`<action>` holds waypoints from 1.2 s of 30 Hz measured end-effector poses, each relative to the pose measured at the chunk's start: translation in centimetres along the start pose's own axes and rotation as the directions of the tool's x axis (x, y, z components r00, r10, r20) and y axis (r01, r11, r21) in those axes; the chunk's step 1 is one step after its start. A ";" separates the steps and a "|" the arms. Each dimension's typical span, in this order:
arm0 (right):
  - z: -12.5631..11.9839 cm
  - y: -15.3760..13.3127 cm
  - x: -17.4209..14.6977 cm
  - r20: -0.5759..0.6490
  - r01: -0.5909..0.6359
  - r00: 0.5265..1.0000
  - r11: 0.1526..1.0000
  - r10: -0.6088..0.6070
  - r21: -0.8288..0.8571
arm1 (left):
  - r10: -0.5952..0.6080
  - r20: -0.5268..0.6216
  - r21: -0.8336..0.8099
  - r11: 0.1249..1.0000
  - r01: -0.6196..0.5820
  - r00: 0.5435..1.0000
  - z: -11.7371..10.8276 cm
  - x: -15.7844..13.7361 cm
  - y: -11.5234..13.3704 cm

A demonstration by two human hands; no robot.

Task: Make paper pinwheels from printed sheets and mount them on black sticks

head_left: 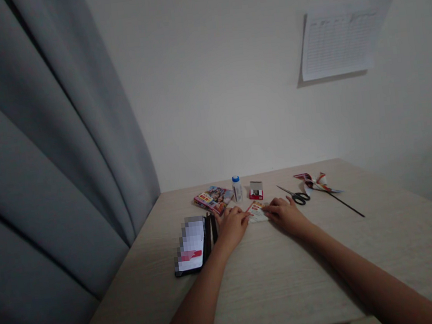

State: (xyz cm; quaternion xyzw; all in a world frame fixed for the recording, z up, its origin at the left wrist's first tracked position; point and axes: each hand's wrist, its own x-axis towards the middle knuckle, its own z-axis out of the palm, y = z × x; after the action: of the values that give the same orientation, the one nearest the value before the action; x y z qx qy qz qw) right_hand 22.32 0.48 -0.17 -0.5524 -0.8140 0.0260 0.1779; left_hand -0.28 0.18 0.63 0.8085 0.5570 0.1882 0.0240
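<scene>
A small piece of printed paper (257, 213), white with red and yellow print, lies on the table between my hands. My left hand (231, 227) has its bent fingers closed at the paper's left edge. At the right edge, the fingers of my right hand (288, 217) are drawn together on the paper. Just beyond the paper stand a clear glue bottle (237, 191) with a blue cap and a small open red box (256, 194). Black-handled scissors (297, 196) lie beside my right hand.
A phone (191, 248) with a lit screen lies left of my left forearm, next to dark sticks (208, 233). Colourful printed sheets (214, 199) are stacked behind it. A paper pinwheel (315, 182) on a dark stick rests at the right. Grey curtains (48, 124) hang at left.
</scene>
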 end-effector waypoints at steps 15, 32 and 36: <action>-0.3 -0.8 -0.2 -0.005 -0.037 0.999 0.989 0.037 -0.142 | -0.014 -0.008 -0.011 1.000 0.014 1.000 0.4 0.2 0.1; 0.0 -0.9 0.0 -0.004 -0.050 0.999 0.991 0.050 -0.125 | -0.011 -0.003 0.038 0.999 0.011 1.000 0.7 0.3 0.1; 0.0 -0.9 0.0 0.005 -0.057 0.998 0.991 0.058 -0.122 | -0.009 -0.016 0.048 0.999 0.010 1.000 0.9 0.3 0.1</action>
State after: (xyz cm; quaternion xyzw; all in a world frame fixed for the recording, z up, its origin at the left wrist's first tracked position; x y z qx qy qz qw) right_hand 21.52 0.13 0.02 -0.5853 -0.7986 -0.0162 0.1393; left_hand 0.22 0.58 -0.10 0.8048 0.5653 0.1810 0.0013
